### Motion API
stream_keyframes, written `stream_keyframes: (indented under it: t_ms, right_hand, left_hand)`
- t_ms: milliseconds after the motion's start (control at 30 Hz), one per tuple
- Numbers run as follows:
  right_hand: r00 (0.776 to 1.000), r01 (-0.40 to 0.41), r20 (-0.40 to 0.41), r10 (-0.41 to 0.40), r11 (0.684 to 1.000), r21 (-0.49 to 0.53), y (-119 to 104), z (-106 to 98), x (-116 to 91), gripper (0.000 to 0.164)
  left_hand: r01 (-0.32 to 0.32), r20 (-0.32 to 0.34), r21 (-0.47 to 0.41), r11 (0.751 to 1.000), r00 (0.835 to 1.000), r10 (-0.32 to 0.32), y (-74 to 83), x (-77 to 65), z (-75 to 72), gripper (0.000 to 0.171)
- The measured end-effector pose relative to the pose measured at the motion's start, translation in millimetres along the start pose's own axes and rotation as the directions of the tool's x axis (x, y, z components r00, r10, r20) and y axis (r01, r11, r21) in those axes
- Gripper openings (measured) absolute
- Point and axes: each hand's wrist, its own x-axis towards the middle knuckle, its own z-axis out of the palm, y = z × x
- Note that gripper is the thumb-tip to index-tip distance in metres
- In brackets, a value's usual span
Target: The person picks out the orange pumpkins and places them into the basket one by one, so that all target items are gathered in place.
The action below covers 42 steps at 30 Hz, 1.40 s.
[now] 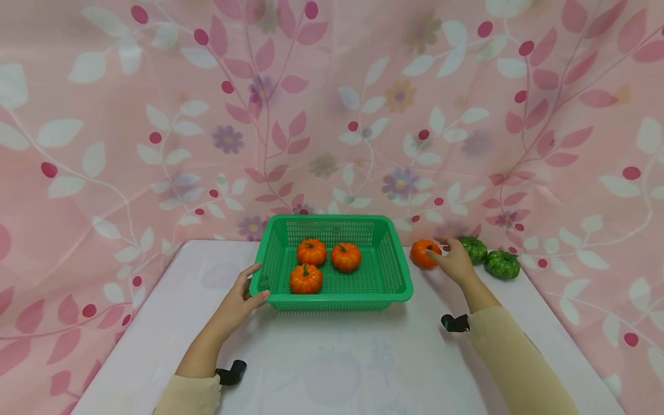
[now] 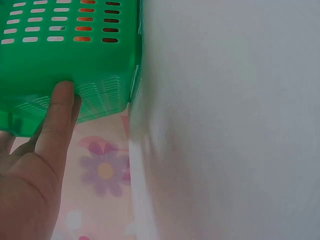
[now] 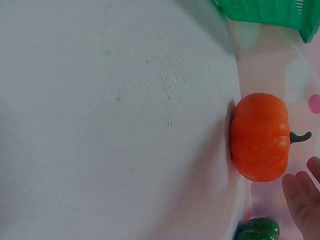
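Observation:
A green plastic basket (image 1: pixel 332 298) stands on the table with three orange toy pumpkins inside, one of them a front pumpkin (image 1: pixel 306 280). My left hand (image 1: pixel 240 300) holds the basket's near left corner, thumb at the front and fingers along the left side. Over on the right, my right hand (image 1: pixel 457 262) reaches beside a loose orange pumpkin (image 1: pixel 423 254) with its fingers spread. In the right wrist view, those fingertips (image 3: pixel 296 192) are close to that pumpkin's stem side; whether they touch it is hard to tell.
Two green pumpkins lie to the right of my right hand: a nearer one (image 1: pixel 502 264) and another (image 1: pixel 473 249) partly behind the hand. A white cloth covers the table (image 1: pixel 332 363). A pink floral curtain (image 1: pixel 332 115) hangs behind its back edge.

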Motion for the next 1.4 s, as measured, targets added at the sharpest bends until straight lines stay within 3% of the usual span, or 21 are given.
stream_keyframes:
  t_ms: [433,1033,1400]
  right_hand:
    - [0.994,-0.088,0.058,0.087,0.996,0.015,18,4,13,0.074]
    - [0.97,-0.189,0.163,0.18,0.981,0.039,28,12,22,0.088]
    - [0.966,-0.204,0.175,0.192,0.977,0.057,24,12,21,0.086]
  left_hand:
    - [0.007,0.0,-0.009,1.0,1.0,-0.007,1.6,-1.1,0.1,0.076]
    - [0.004,0.003,-0.014,1.0,1.0,-0.004,2.9,-1.2,0.2,0.075]
    - [0.001,-0.001,0.004,1.0,1.0,-0.001,1.0,-0.5,-0.5,0.075]
